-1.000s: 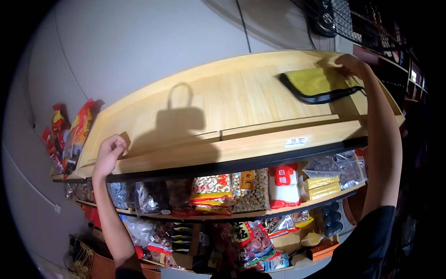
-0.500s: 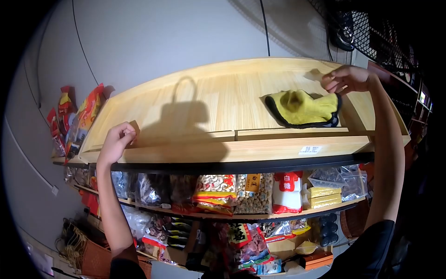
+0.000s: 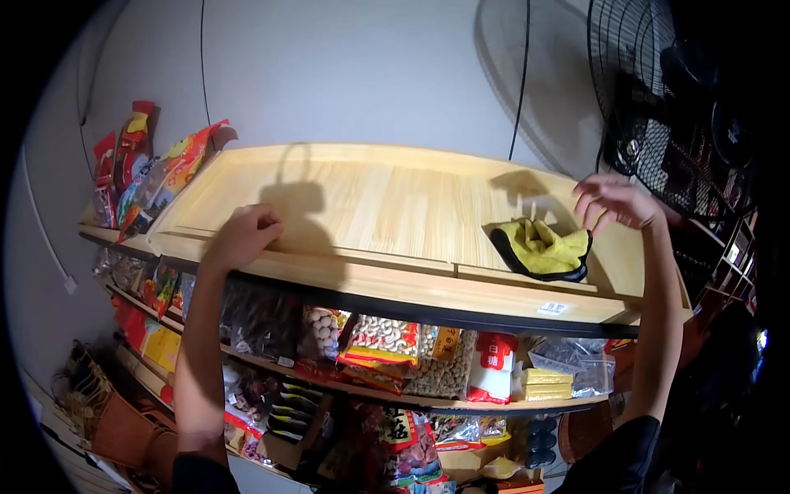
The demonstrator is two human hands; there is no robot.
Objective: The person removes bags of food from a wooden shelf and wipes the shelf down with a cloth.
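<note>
A wooden display tray (image 3: 370, 210) tops the shelf unit. My left hand (image 3: 245, 237) is at its front edge, left of the middle, with curled fingers and nothing visible in them. A crumpled yellow cloth (image 3: 541, 249) with black edging lies inside the tray toward the right. Just above and to the right of this cloth is my right hand (image 3: 617, 202), its fingers bent and apart, holding nothing. A gap appears between the fingertips and the cloth.
Red snack bags (image 3: 136, 152) stand left of the tray. A black wire fan (image 3: 629, 90) is at the upper right. Packed shelves below hold bagged nuts (image 3: 380, 339), a white-and-red sugar bag (image 3: 492, 366) and yellow packs (image 3: 547, 387). A grey wall rises behind.
The view has shifted, bringing more of the fan in. My left hand has moved right along the tray's front. My right hand's fingers have spread, and the cloth's folds look different.
</note>
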